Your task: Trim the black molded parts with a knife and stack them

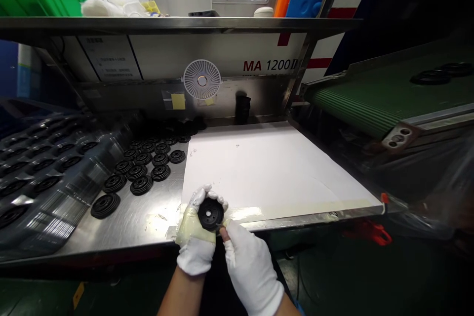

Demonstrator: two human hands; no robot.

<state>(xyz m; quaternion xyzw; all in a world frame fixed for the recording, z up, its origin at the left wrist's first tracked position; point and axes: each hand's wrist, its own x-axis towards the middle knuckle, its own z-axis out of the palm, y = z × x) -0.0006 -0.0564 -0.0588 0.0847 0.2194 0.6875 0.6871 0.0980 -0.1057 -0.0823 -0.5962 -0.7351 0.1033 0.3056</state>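
At the front edge of a brushed stainless-steel bench (137,222), my white-gloved left hand (196,244) curls around a round black ribbed rubber disc (210,213), fingers closed on its rim, holding it with its centre hole facing up toward me. My white-gloved right hand (252,269) sits just beside it, finger and thumb pinched on a small dark pointed tool (221,225) whose tip meets the disc's lower edge. Pale masking tape (194,224) wraps my left glove. To my left, loose rows of matching black discs (142,165) lie on the steel, next to a clear plastic tray (40,168) holding more. A white sheet (266,168) covers the bench ahead, and a green ribbed conveyor belt (370,94) runs off to the right.
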